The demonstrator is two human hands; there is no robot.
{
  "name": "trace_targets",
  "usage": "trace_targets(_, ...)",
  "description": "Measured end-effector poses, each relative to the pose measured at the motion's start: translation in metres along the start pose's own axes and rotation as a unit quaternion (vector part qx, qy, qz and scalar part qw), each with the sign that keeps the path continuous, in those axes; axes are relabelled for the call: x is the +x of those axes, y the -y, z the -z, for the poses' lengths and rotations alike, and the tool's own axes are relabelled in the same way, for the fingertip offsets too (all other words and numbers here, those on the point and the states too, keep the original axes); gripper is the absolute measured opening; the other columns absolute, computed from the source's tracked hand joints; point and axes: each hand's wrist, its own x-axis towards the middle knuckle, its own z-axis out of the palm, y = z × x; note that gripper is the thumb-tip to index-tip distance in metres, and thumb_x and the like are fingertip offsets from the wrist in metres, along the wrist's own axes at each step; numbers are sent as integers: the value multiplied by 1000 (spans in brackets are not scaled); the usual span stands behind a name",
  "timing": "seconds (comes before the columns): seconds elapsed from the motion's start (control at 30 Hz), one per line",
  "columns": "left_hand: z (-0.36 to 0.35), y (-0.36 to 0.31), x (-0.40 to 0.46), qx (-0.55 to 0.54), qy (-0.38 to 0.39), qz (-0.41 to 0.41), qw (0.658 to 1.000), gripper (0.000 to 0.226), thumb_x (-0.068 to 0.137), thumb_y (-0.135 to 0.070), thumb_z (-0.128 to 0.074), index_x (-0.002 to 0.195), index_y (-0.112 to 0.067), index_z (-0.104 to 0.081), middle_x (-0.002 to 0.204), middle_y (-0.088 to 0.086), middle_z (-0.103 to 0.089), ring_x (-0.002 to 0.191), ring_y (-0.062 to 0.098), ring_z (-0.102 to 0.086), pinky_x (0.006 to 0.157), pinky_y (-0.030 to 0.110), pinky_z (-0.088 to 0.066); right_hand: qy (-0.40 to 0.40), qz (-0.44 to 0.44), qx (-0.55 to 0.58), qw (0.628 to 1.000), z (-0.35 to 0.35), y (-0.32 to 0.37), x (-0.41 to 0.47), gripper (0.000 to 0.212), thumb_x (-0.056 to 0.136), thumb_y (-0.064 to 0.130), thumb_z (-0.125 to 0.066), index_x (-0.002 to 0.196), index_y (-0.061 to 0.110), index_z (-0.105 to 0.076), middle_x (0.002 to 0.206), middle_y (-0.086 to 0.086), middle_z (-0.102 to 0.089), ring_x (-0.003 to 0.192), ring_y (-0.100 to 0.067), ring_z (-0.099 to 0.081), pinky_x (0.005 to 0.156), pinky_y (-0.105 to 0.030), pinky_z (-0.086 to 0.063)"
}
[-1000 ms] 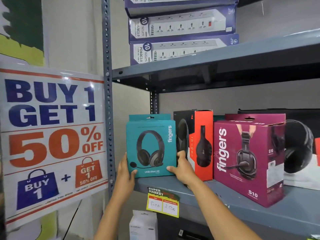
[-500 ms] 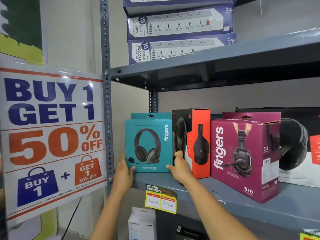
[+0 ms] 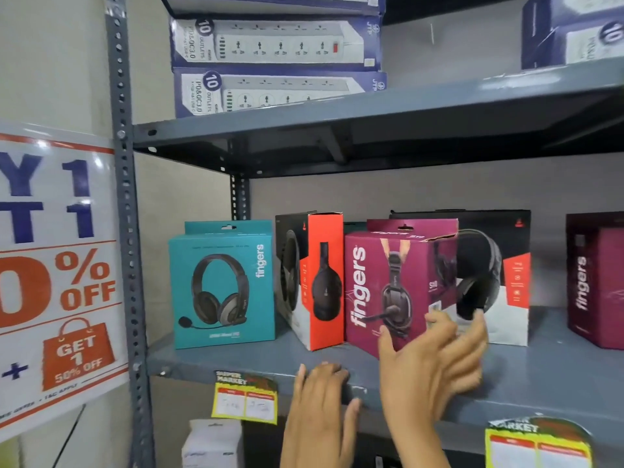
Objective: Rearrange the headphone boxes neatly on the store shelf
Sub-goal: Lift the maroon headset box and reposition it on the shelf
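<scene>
Both hands are w/ nothing in them. Left hand is flat, fingers loosely together, at the front lip of the shelf. Right hand is spread wide, fingers blurred, right in front of the lower right corner of the magenta box; can't tell if it touches yet.

Boxes on that shelf, left to right: teal box upright and square to the front, well clear of the hands; red-black box angled corner-out, just beside it; magenta box also skewed and closest to the shelf edge; big black-white box behind it; dark maroon box far right.

Risks, as I judge them:
- Magenta box sits near the front lip & turned. A one-sided push from the right hand probably spins it further or tips it off the edge.
- It's tight vs. the red-black box, so sliding it left likely drags or knocks that one, maybe into the teal box.
- Shoving it back could jam it against the black-white box and crease the top flap, which looks bent already.
- Left hand is low on the lip, not bracing any box, so nothing catches a fall.
</scene>
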Motion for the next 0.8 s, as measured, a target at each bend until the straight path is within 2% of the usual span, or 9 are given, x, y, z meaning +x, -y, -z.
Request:
trace_targets(0.07, -1, 0, 1, -23, -12, -2, 1000, 32, 82, -35, -46, 101, -20, -67, 105, -6, -70, 105, 13, -65, 104, 29, -27, 48, -20, -25, 998, 2, -11, 13, 74, 58, 37, -87, 107, 11, -37, 146, -32, -30, 140, -43, -24, 107, -59, -24)
trace_targets(0.2, -7, -5, 2, -28, -19, 13, 999, 31, 82, -35, -45, 98, -20, -67, 104, -6, -70, 103, 14, -66, 100, 33, -31, 103, -52, -10, 993, 1, -27, 28, 75, 59, 45, -85, 101, 13, -32, 117, -17, -59, 125, -37, -48, 108, -55, -25)
trace_targets(0.27, -9, -7, 2, -32, -16, 22, 999, 33, 83, -36, -43, 98, -20, -67, 103, -6, -71, 103, 14, -66, 100, 33, -30, 109, -41, 15, 993, 2, -27, 31, 76, 56, 45, -86, 99, 14, -32, 110, -17, -58, 111, -39, -55, 98, -52, -39)
trace_targets(0.33, -9, -7, 3, -29, -15, 28, 999, 34, 83, -36, -42, 98, -19, -68, 103, -5, -72, 102, 15, -66, 101, 33, -30, 114, -34, 68, 991, 6, -25, 32, 75, 56, 43, -88, 94, 18, -28, 113, -18, -51, 100, -41, -57, 73, -44, -51)
trace_targets(0.4, -9, -7, 2, -20, -18, 31, 999, 34, 83, -36, -42, 97, -18, -68, 102, -4, -72, 101, 16, -67, 100, 34, -31, 114, -27, 99, 988, 12, -27, 33, 73, 56, 44, -87, 91, 21, -27, 113, -15, -47, 93, -39, -57, 57, -36, -46)
trace_targets(0.57, -4, -14, 6, -24, 18, 61, 998, 29, 87, -47, -37, 89, -27, -58, 87, -10, -64, 84, 17, -64, 82, 29, -35, 103, -54, 168, 979, 50, -36, 61, 71, 49, 65, -80, 88, 26, -34, 94, 1, -53, 76, -27, -56, 57, -34, -44)
trace_targets(0.67, 2, -16, 25, -142, -16, 140, 980, 47, 85, -67, -32, 110, -30, -50, 106, -10, -57, 103, 14, -55, 84, 29, -33, 160, -91, 326, 927, 82, -38, 90, 67, 40, 68, -81, 89, 38, -44, 91, 8, -66, 77, -14, -67, 60, -32, -52)
trace_targets(0.73, 12, -19, 39, -323, -48, 167, 930, 58, 82, -66, -47, 129, -33, -40, 132, -10, -47, 124, 9, -44, 95, 23, -33, 222, -97, 437, 866, 96, -37, 102, 68, 41, 59, -84, 98, 39, -53, 97, 7, -71, 81, -9, -72, 62, -24, -56)
trace_targets(0.8, 26, -29, 56, -428, -88, 135, 889, 64, 80, -55, -56, 137, -36, -33, 143, -13, -40, 133, 2, -36, 102, 19, -29, 270, -113, 500, 815, 107, -39, 110, 74, 44, 47, -86, 109, 28, -57, 102, 2, -74, 83, -10, -74, 60, -19, -56)
